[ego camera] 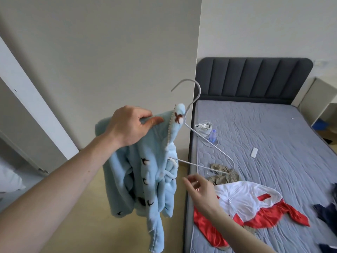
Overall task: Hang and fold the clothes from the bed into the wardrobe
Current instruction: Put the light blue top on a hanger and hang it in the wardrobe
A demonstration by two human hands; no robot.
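At the far left a pale pillow [10, 178] lay low by the open wardrobe door [34, 114]. The left hand [130, 126] was raised in front of the white wall, its thumb and curled fingers pinching the shoulder of a light blue fleece garment [144, 172] patterned with small dark birds. The garment hung from that grip over the wooden floor, just beside the bed. A white wire hanger [196, 99] was partly threaded into its neck, the hook pointing up and one arm sticking out bare to the right. Below that arm, the right hand [199, 189] hovered with fingers loosely spread, holding nothing. Further right, on the grey mattress [273, 128], lay a khaki garment [223, 175], a red and white jacket [242, 203], a plastic bottle [212, 135] and a small white remote [254, 152].
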